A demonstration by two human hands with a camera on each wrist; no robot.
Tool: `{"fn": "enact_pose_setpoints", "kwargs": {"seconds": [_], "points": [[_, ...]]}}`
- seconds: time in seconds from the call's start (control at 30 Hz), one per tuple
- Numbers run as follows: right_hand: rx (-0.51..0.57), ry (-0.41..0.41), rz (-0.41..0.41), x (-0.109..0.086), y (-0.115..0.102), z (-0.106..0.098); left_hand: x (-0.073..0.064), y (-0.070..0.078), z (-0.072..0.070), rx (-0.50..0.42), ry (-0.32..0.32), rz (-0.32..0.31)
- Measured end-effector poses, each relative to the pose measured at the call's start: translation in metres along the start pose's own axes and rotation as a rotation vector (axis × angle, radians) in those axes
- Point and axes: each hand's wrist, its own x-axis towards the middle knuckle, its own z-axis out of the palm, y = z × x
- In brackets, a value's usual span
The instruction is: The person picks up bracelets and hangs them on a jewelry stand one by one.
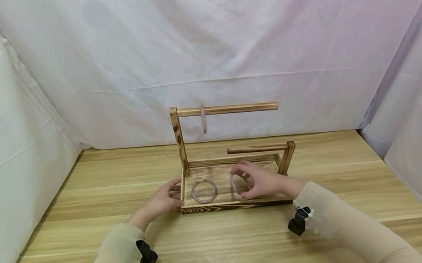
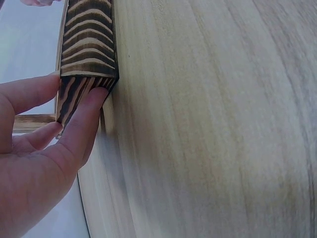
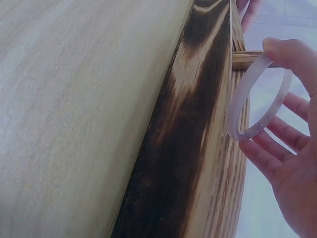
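Note:
A wooden bangle stand has a shallow tray [image 1: 236,205] as its base, with a tall post at its left end and a short one at its right. My left hand [image 1: 163,198] grips the tray's left end; in the left wrist view, fingers lie on both faces of its end wall [image 2: 74,96]. Over the right part of the tray, my right hand [image 1: 262,181] pinches a pale translucent bangle [image 3: 239,104] between thumb and fingertips, tilted up on edge. Another bangle [image 1: 206,201] lies flat in the tray's left part. A third bangle [image 1: 204,123] hangs from the upper bar.
The upper bar [image 1: 244,107] reaches right from the tall post [image 1: 179,141]. A lower bar [image 1: 257,148] points left from the short post [image 1: 287,156], just behind my right hand. Around the stand lies the wood-grain table [image 1: 229,248]; white cloth [image 1: 220,33] hangs behind it.

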Motion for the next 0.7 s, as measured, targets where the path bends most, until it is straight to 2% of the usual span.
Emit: {"fn": "enact_pose_setpoints", "kwargs": {"seconds": [0.27, 0.47, 0.7], "points": [[0.026, 0.011, -0.035, -0.006, 0.0, -0.003, 0.001, -0.001, 0.001, 0.0, 0.009, -0.021], [0.069, -0.002, -0.021, -0.012, -0.004, -0.006, 0.001, -0.001, 0.0, 0.004, 0.013, -0.011], [0.108, 0.021, -0.039, -0.016, -0.005, -0.008, 0.001, -0.001, 0.0, -0.004, 0.006, -0.01]]}}
